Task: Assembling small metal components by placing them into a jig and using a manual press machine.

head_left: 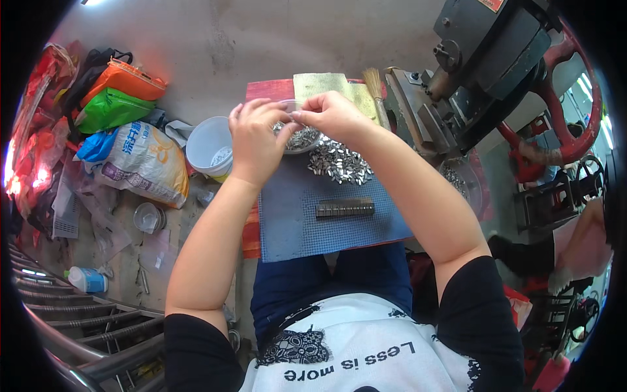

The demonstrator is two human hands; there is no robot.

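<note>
My two hands meet over a clear round bowl [302, 149] of small shiny metal pieces at the far side of the blue mat [287, 222]. My right hand [333, 114] has thumb and fingertips pinched together; whatever lies between them is too small to make out. Beside it, my left hand [255, 140] has curled fingers and its thumb toward the bowl, and what it holds is hidden. A loose heap of metal pieces [339, 163] lies just right of the bowl. Nearer to me, a dark metal block with a row of notches [345, 208] rests on the mat.
A white bucket [210, 147] stands left of the mat. Yellow cloths [320, 85] and a brush [373, 85] lie at the back. A press [490, 65] with a red handwheel [575, 130] looms on the right. Bags [140, 163] and a metal rack [85, 313] line the left; another person [581, 242] sits far right.
</note>
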